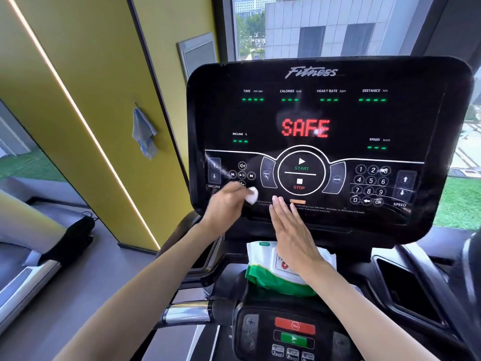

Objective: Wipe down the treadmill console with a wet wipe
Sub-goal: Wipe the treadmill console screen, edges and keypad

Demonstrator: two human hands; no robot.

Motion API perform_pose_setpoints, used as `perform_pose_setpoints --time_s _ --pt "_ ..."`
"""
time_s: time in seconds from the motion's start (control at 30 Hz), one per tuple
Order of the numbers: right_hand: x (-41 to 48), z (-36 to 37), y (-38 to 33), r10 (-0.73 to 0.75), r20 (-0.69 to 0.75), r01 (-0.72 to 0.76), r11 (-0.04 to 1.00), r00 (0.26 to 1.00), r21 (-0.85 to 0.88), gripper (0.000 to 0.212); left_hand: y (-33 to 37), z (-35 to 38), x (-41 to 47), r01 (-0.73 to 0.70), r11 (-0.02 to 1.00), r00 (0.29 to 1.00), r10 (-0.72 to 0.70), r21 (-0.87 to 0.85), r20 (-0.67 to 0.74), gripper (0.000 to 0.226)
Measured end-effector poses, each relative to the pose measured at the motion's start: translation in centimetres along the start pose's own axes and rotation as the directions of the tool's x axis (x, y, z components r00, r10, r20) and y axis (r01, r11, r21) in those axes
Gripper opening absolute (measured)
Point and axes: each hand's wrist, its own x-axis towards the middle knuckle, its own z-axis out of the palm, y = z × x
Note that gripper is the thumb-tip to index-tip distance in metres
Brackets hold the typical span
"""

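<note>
The black treadmill console (325, 113) fills the upper middle of the head view, its display reading SAFE in red. My left hand (226, 204) is blurred and pinches a small white wet wipe (252, 195) against the console's lower left, just below the media buttons. My right hand (291, 233) is flat with fingers together, its fingertips at the console's lower edge under the STOP button, holding nothing. A green and white wet wipe pack (263, 267) lies on the shelf below the console, partly hidden by my right hand and wrist.
A lower control panel (294, 332) with red and green buttons sits near the bottom. A chrome handlebar grip (187, 312) is at lower left. A blue cloth (143, 132) hangs on the yellow wall at left. Windows stand behind the console.
</note>
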Motion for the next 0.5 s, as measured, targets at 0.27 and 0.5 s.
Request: perform_pose_setpoints --time_s 0.27,0.5 --pt "-0.1 0.2 -0.2 -0.003 0.004 0.003 1.0 1.0 0.026 0.072 2.5 1.6 -0.9 0.37 0.929 0.926 -0.37 -0.024 -0.073 0.022" --pt "-0.4 -0.1 0.6 -0.001 -0.032 0.003 0.999 0.999 0.045 0.069 0.9 0.3 0.6 0.683 0.673 0.606 -0.739 -0.283 -0.294 0.016"
